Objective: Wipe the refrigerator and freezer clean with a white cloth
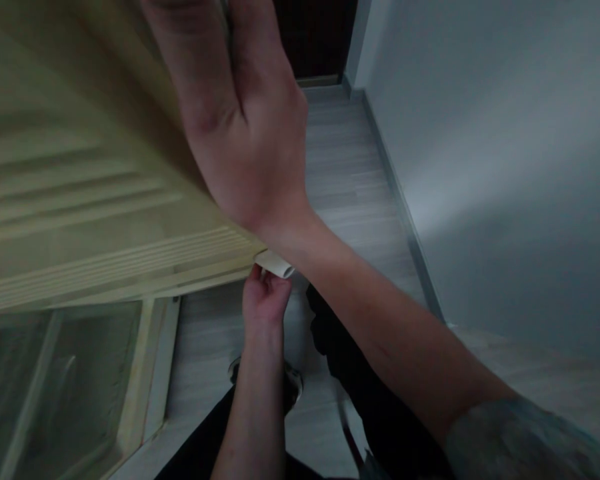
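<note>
Above the floor (350, 153), a white tube (273, 263) points rightward.

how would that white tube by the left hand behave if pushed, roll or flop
The white tube is probably light, looking hollow at one end. It may roll, being rounded. It seems fairly stiff, its visible length looking straight.

Wht tube (274, 263), open end to rt, slightly tilted, at edge of cream ribbed panel (75, 230)
</note>
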`<action>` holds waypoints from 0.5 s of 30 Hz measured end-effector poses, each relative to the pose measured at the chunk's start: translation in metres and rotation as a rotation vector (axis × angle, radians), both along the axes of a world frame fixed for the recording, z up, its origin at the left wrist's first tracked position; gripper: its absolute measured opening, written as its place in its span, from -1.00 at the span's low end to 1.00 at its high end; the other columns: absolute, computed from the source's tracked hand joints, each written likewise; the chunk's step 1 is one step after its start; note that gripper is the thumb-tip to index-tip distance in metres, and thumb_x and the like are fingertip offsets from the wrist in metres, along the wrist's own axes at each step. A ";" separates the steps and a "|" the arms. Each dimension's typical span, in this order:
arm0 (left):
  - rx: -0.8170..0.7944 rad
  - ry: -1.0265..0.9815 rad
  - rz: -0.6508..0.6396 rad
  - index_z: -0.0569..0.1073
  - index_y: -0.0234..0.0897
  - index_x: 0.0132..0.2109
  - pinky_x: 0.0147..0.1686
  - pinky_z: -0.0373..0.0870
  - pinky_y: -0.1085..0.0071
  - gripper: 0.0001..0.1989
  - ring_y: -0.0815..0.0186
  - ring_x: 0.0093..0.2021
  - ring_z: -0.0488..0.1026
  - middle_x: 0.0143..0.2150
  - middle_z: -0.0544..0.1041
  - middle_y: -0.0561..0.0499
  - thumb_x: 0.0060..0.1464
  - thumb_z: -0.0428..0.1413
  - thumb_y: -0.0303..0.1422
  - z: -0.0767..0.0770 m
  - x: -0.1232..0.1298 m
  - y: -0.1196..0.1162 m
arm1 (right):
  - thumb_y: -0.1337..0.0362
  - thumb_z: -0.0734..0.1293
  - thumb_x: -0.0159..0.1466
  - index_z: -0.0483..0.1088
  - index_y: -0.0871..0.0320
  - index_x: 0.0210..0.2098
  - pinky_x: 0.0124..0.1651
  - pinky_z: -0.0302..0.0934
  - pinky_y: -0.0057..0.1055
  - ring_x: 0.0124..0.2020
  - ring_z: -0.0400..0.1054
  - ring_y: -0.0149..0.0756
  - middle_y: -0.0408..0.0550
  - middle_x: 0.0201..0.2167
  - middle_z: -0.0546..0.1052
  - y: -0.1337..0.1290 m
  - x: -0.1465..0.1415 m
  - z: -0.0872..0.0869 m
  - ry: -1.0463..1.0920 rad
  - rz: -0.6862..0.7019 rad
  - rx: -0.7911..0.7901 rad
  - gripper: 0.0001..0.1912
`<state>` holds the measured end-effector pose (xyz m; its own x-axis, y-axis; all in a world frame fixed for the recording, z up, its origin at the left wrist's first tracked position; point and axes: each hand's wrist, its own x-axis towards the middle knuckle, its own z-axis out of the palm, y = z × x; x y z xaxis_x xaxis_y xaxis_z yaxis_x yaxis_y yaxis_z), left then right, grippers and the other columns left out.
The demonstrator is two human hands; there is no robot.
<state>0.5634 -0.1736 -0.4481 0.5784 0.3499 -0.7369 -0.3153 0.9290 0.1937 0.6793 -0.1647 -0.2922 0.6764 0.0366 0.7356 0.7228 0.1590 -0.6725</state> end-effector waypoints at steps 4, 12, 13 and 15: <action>0.117 -0.018 -0.001 0.40 -0.32 0.30 -0.07 0.61 0.40 -0.54 0.26 -0.07 0.65 -0.06 0.67 -0.15 0.43 -0.21 -0.40 0.069 -0.011 0.007 | -0.02 -0.23 0.48 0.26 0.49 0.21 0.30 0.26 -0.42 0.26 0.40 -0.40 0.02 0.13 0.48 0.002 0.008 -0.007 -0.029 0.148 -0.102 -0.21; 0.402 0.207 0.209 0.54 -0.31 0.13 0.00 0.60 0.30 -0.61 0.16 0.03 0.61 -0.07 0.65 -0.13 0.31 -0.06 -0.32 0.079 -0.043 -0.030 | 0.28 0.06 0.61 0.14 0.29 0.24 0.26 0.30 -0.48 0.22 0.39 -0.40 -0.09 0.17 0.43 -0.011 -0.006 0.001 0.045 0.170 -0.300 -0.70; 0.381 0.265 0.225 0.56 -0.32 0.09 0.00 0.59 0.31 -0.61 0.16 0.03 0.61 -0.07 0.65 -0.13 0.30 -0.06 -0.32 0.064 -0.048 -0.036 | 0.28 0.07 0.61 0.12 0.29 0.24 0.24 0.31 -0.47 0.22 0.39 -0.40 -0.09 0.17 0.43 -0.012 -0.008 0.002 0.040 0.163 -0.312 -0.71; 0.344 0.368 0.252 0.57 -0.33 0.05 0.01 0.56 0.35 -0.63 0.19 0.03 0.60 -0.09 0.64 -0.11 0.29 -0.07 -0.35 0.038 -0.058 -0.042 | 0.29 0.07 0.60 0.10 0.26 0.23 0.23 0.31 -0.49 0.23 0.39 -0.42 -0.11 0.18 0.44 -0.012 -0.010 0.002 0.037 0.140 -0.310 -0.73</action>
<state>0.5058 -0.2160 -0.4104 0.1722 0.6998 -0.6932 -0.3743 0.6975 0.6111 0.6690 -0.1767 -0.2904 0.6752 0.3485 0.6501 0.6826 0.0387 -0.7298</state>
